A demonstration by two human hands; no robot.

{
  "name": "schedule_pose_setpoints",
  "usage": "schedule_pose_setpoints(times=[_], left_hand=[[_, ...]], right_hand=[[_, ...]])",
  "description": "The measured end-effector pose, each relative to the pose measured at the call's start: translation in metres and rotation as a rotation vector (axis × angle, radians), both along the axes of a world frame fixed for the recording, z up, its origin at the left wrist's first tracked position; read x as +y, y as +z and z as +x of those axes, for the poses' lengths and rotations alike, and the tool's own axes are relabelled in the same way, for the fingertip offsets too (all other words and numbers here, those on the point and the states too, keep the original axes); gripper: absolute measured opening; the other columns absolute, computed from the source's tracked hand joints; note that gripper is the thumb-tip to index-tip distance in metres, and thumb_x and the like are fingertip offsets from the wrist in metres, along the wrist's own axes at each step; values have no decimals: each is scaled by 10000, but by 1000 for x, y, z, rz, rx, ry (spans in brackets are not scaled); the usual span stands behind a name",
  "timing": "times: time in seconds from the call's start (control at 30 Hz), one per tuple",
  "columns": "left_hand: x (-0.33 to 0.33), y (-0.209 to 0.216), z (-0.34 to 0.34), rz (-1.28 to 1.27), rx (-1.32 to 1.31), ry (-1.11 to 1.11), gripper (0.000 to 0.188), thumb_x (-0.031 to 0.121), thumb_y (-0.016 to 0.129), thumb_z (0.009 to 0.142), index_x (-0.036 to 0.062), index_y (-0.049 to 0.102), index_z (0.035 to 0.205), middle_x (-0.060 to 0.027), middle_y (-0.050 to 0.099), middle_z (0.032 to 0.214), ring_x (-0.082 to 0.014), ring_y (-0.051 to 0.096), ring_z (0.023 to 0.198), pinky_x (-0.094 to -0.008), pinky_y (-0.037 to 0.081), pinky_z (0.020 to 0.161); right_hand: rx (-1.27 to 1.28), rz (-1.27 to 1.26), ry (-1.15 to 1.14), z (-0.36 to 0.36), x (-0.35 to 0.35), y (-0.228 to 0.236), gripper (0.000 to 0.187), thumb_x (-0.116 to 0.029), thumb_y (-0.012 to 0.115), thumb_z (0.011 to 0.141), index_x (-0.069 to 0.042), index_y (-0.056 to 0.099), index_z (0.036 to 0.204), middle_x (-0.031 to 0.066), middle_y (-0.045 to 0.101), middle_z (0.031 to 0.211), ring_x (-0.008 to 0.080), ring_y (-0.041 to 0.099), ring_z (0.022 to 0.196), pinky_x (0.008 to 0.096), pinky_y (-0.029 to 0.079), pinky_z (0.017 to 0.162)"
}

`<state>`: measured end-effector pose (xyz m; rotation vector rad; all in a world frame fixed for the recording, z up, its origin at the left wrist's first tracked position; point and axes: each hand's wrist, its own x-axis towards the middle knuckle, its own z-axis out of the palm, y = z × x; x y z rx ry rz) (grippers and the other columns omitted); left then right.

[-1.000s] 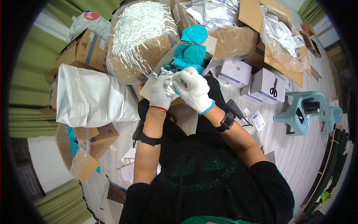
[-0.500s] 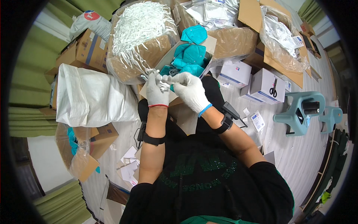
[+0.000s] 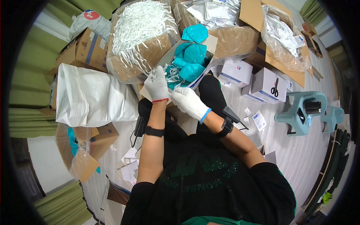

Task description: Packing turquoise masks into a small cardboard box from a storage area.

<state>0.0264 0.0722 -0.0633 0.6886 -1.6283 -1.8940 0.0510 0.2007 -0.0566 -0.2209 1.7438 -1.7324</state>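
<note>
Floor [image 3: 290,153]: pale, wood-grained, scattered with paper scraps [image 3: 129,170].
Curtains [image 3: 43,56]: green, hanging down the left side.
Left grip [image 3: 156,87]: white-gloved, fingers bent, raised between strap heap [image 3: 142,26] and masks [image 3: 195,53]; white strips at the fingertips, too small to tell whether grasped.
Right grip [image 3: 189,103]: white-gloved, curled, just below the carton [image 3: 212,45]; finger ends hidden, so cannot tell whether clenched on anything.
Masks: teal, piled in the open carton, overlapping, with loose white straps [image 3: 172,73] tangled at the near end.
Carton: near left corner partly covered by the left grip.
Sack [image 3: 93,97]: white, bulky, crowding the left.
Scissors [image 3: 275,90]: black, against a white box [image 3: 260,84].
Packets [image 3: 215,13]: silvery, heaped beyond the masks.
Stool [image 3: 296,107]: blue-grey, well apart from both grips.
</note>
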Motion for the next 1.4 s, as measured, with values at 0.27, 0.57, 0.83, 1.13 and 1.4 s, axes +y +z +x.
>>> schedule_pose_setpoints(times=[0.27, 0.57, 0.83, 1.13, 1.4], left_hand=[[14, -9, -16, -267, 14, 113, 330, 219, 638, 915, -54, 656, 729, 4, 625, 647, -57, 516, 608, -277, 417, 568], [27, -17, -24, -542, -83, 140, 317, 217, 639, 907, -41, 634, 724, -160, 592, 588, -205, 563, 520, -358, 437, 540], [29, -29, -40, -603, -3, 171, 361, 220, 644, 893, -22, 568, 636, -192, 529, 564, -335, 532, 506, -406, 408, 519], [-4, -58, -51, -821, 137, 300, 323, 197, 625, 893, -8, 582, 647, -168, 595, 616, -305, 582, 548, -391, 438, 564], [-30, 28, -17, 475, -16, -63, 173, 222, 657, 889, 97, 571, 806, 37, 435, 598, -54, 340, 398, -242, 218, 357]], right_hand=[[-261, -45, -82, 11, 27, 18, 212, -184, 514, 922, -97, 531, 729, -23, 460, 603, 85, 402, 428, 243, 305, 377], [-397, -151, -206, 19, 37, 8, 198, -183, 537, 898, -94, 530, 722, -17, 464, 608, 92, 396, 445, 248, 317, 394], [-389, -213, -261, 24, 49, 7, 217, -176, 541, 878, -82, 521, 684, -11, 450, 594, 101, 373, 444, 249, 280, 404], [-587, -437, -273, 36, 64, -4, 143, -137, 570, 810, -60, 527, 697, 22, 457, 588, 135, 409, 447, 274, 320, 419], [-314, -606, -199, -1, 57, -14, 123, 9, 473, 885, 8, 589, 928, 114, 603, 817, 175, 581, 626, 261, 488, 539]])
